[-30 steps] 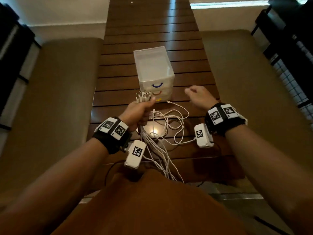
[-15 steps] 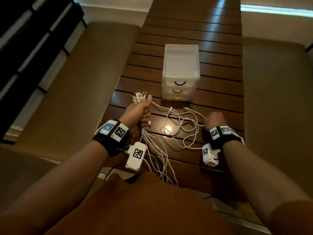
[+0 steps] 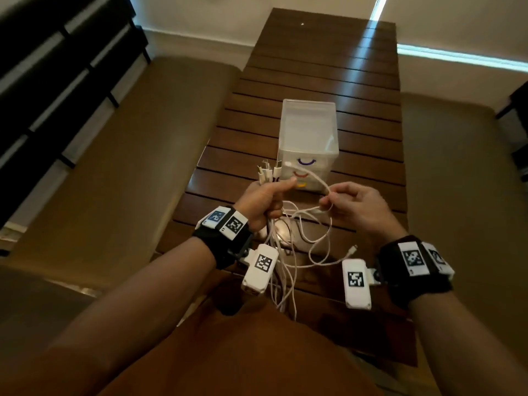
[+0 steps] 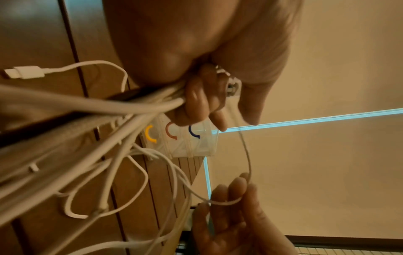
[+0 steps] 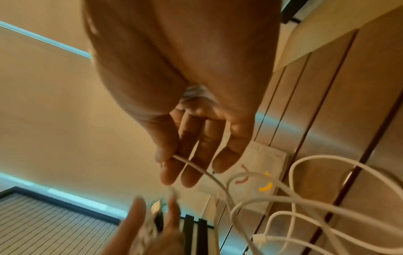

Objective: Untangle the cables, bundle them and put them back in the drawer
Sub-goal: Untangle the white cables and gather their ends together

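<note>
My left hand grips a bundle of white cables in a fist above the wooden table. Their connector ends stick up above the thumb, and the rest hangs in tangled loops down to the table. My right hand pinches one white cable between thumb and fingertips; it arcs over to the left fist. The left wrist view shows fingers curled round the cables. In the right wrist view the thumb presses the cable. The translucent drawer unit stands behind both hands, drawers closed.
A loose connector dangles by the right wrist. Tan cushioned benches flank the table on the left and right. Dark slatted furniture stands at the far left. Cable tails hang over the table's near edge.
My right hand rose from the table and now pinches one cable lifted off the pile. The left hand kept its grip on the bundle, held slightly higher.
</note>
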Action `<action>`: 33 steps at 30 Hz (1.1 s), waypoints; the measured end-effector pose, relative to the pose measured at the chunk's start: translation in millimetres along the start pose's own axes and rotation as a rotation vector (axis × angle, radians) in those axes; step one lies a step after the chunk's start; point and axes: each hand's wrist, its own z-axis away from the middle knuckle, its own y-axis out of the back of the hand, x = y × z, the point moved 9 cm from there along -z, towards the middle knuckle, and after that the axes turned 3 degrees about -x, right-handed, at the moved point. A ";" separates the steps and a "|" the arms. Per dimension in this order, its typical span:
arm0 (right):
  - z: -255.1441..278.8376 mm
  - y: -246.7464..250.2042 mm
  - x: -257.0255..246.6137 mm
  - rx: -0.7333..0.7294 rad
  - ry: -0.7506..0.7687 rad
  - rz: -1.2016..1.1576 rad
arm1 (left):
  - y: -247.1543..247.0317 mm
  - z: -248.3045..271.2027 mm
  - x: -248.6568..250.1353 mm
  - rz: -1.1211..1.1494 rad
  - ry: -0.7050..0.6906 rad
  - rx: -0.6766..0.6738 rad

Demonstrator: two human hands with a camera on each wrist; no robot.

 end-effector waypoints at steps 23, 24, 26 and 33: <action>-39.3 7.5 60.6 0.051 -0.042 0.780 | -42.6 41.6 109.3 0.056 -0.273 -0.399; -37.4 9.8 47.6 0.130 0.014 0.819 | -38.4 38.7 107.1 0.054 -0.261 -0.395; -33.1 10.6 20.0 0.222 0.134 0.751 | -30.6 31.4 96.1 0.054 -0.213 -0.367; -2.9 -17.2 -57.0 0.063 0.403 0.333 | -24.8 11.1 49.4 -0.137 -0.079 -0.151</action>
